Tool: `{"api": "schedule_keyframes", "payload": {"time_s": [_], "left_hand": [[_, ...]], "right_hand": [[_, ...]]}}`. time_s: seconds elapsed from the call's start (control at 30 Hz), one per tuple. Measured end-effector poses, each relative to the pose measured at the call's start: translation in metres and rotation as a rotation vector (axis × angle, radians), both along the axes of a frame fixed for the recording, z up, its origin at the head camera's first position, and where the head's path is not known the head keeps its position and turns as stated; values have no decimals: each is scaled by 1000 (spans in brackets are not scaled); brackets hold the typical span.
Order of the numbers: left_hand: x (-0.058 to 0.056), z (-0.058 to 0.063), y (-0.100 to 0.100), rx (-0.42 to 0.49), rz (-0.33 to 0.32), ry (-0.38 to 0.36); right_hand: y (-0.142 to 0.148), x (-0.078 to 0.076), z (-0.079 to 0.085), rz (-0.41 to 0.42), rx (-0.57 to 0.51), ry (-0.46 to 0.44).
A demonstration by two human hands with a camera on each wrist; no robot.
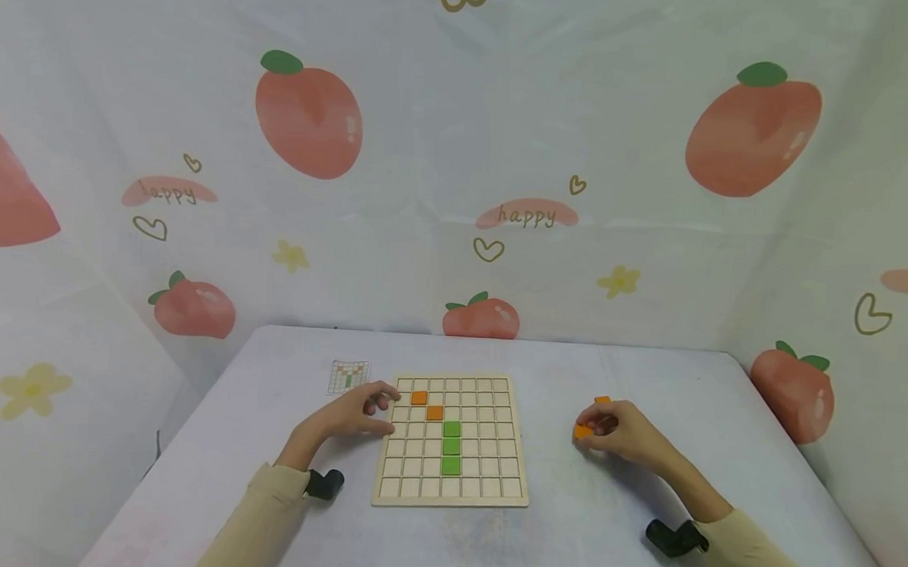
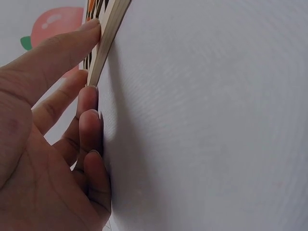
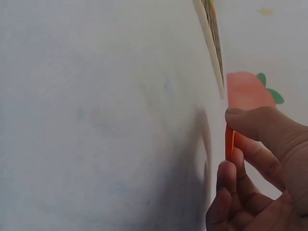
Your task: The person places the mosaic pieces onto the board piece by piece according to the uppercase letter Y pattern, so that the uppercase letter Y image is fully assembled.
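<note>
A light wooden grid board (image 1: 485, 476) lies on the table, with two orange square tiles, one of them an orange tile (image 1: 419, 397) near the upper left, set diagonally. Below them runs a column of green tiles (image 1: 452, 446). My left hand (image 1: 348, 413) rests at the board's left edge, thumb and fingertips touching its wooden rim (image 2: 108, 43). To the right of the board, my right hand (image 1: 625, 433) pinches an orange square tile (image 3: 229, 142) between thumb and fingers, close over the table. Another orange tile (image 1: 603, 399) lies just beyond that hand, partly hidden by it.
A small printed card (image 1: 348, 377) with a coloured grid pattern lies behind the left hand, at the board's upper left. The white-covered table (image 1: 565, 529) meets a fruit-print cloth backdrop (image 1: 421, 149) behind and on both sides.
</note>
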State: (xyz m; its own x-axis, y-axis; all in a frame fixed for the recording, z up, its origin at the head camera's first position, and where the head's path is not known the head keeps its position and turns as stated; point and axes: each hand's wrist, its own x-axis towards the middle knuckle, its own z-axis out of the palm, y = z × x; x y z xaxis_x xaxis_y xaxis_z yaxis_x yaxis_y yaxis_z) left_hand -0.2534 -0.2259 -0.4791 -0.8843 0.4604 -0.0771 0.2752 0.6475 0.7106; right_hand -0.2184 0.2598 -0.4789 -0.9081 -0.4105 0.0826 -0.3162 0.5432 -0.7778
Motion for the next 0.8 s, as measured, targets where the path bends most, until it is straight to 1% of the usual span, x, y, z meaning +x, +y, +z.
{"api": "schedule_keyframes", "payload": {"time_s": [0.13,0.33,0.47,0.6,0.8], "left_hand": [[0,0,0,-4,-8,11],[0,-1,1,-10,5,5],[1,-1,0,-10,2,6],[1,-2,0,-9,-2,7],[0,-2,0,-3,-4,10]], "right_hand": [[-3,-4,3,26,-26,6],[-9,-10,4,28,-14,1],[-15,-14,4,46,-34,-6],[-22,-16,4,70,-73,-11],[-33,-22,3,128,-102,25]]}}
